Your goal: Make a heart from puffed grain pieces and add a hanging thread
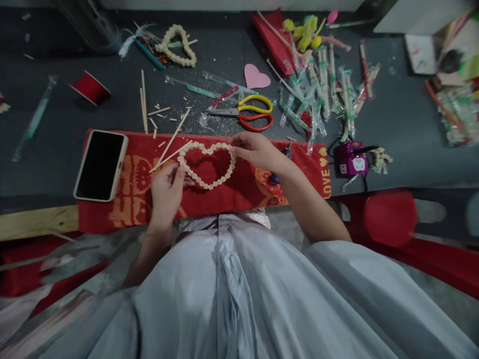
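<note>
A heart-shaped frame (208,186) of small pale pieces lies over the red cloth (243,194), between my two hands. My left hand (167,189) pinches its left edge with thumb and fingers. On the upper right lobe, my right hand (256,149) grips the rim, fingers bent around it. Thin pale sticks (170,141) lie at the heart's upper left, one reaching its edge close to my left hand. A dark blue item (275,178) sits partly hidden beneath my right forearm.
Scissors (239,112) with yellow and red handles lie beyond the cloth. A phone (101,166) rests at left, near a red ribbon spool (90,88). Another heart frame (179,61), a pink paper heart (256,77), wrapped sticks (324,82) and a purple device (350,159) occupy the dark table.
</note>
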The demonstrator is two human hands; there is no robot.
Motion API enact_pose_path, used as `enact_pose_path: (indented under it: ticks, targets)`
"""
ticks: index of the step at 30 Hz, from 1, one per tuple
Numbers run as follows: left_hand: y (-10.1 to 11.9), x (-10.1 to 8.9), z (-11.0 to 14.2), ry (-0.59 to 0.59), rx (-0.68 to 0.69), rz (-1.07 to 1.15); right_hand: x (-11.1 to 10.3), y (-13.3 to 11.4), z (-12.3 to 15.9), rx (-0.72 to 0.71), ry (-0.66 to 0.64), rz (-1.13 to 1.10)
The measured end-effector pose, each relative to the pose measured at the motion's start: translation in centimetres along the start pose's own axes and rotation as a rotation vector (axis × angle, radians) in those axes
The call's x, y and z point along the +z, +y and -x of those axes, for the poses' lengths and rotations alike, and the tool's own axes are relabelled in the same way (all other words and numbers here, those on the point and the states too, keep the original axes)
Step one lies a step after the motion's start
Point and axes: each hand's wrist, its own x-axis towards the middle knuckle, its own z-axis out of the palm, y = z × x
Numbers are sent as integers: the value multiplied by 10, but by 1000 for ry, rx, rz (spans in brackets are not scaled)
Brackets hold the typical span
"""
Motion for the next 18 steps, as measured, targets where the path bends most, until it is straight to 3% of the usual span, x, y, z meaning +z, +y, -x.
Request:
enact_pose_path:
  ticks: [3, 8, 18]
  targets:
    - [-1, 14, -2, -55, -62, 22, -7, 9, 12, 56, 38, 7]
    - [0, 28, -3, -51, -56, -66, -10, 16, 20, 95, 86, 92]
    - [1, 25, -4, -90, -71, -266, -7, 3, 25, 76, 72, 436]
